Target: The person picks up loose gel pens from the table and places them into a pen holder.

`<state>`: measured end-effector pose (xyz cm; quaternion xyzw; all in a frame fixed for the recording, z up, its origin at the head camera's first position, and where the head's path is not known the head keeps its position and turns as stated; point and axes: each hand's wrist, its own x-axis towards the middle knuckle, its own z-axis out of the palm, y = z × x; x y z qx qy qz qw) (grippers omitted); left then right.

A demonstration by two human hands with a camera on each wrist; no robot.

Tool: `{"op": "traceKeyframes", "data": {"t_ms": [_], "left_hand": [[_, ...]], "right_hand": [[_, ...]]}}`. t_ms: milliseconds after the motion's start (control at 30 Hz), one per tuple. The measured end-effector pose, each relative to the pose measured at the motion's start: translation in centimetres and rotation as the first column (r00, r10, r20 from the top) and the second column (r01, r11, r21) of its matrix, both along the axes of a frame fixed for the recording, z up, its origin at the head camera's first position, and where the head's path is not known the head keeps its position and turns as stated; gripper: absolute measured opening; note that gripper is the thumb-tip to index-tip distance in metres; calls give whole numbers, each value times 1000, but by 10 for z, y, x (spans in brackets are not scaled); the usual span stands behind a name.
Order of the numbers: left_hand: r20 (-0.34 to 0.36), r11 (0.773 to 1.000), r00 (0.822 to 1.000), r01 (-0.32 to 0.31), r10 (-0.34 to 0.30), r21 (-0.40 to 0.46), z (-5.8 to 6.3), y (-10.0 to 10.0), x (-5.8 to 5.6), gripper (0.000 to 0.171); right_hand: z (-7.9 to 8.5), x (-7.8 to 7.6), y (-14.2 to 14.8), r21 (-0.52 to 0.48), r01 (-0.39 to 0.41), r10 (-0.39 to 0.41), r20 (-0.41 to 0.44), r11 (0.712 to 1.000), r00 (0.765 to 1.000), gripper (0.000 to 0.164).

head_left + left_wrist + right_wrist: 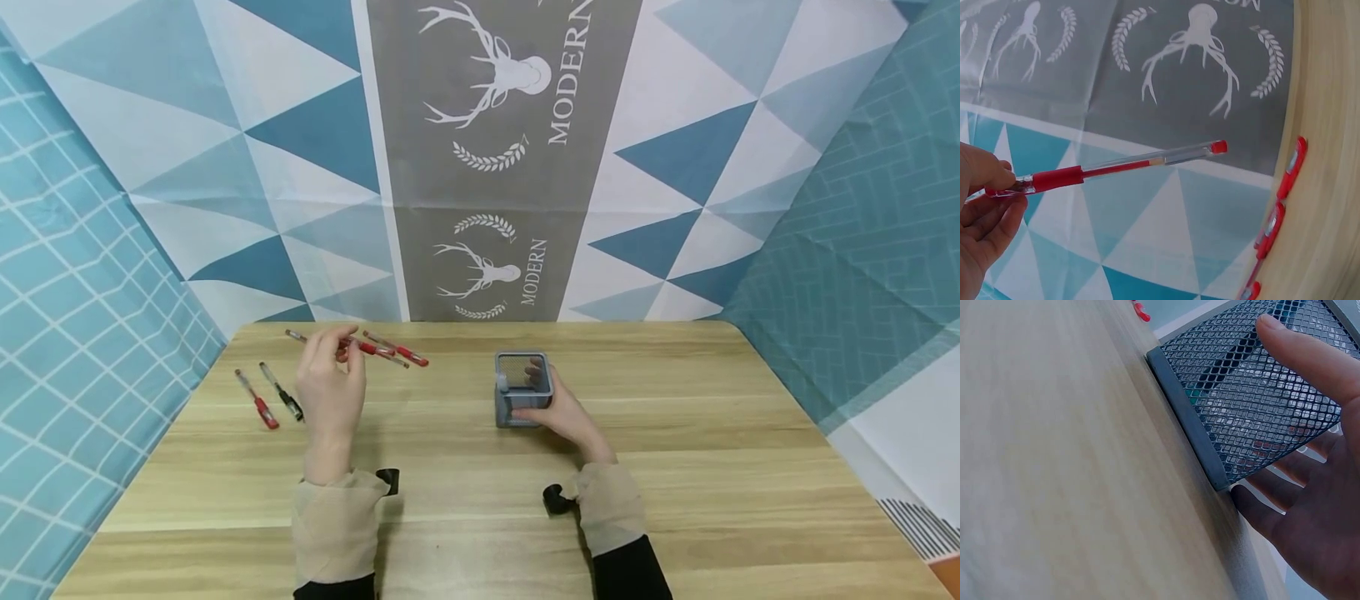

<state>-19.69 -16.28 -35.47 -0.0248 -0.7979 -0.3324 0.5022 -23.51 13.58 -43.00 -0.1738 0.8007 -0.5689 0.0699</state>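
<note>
Pinching a red pen [1059, 179], the raised left hand [330, 379] partly hides another pen [296, 336]. The right hand [567, 412] clasps a mesh holder [1229, 406], fingers [1274, 487] half-veiled.

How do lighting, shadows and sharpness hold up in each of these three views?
Head view: fairly even light, with soft shadows on the tabletop; left wrist view: turned so the printed deer's antlers point down, the held red pen clearly defined; right wrist view: wood grain soft and hazy, a darker shadow near the mesh cup, whose weave looks comparatively crisp.
</note>
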Motion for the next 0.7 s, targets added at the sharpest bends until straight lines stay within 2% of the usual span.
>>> {"op": "traceKeyframes", "data": {"t_ms": [233, 500, 700], "left_hand": [[-20, 997, 998, 53, -54, -49, 7, 10, 3, 17], [-32, 994, 994, 99, -101, -56, 12, 18, 7, 16], [-44, 992, 993, 111, -114, -62, 16, 26, 9, 15]], "right_hand": [[1, -1, 0, -14, 1, -1, 0, 1000, 1000, 90], [1, 0, -1, -13, -1, 1, -5, 1000, 1000, 89], [1, 1, -1, -11, 2, -2, 7, 1000, 1000, 89]]}}
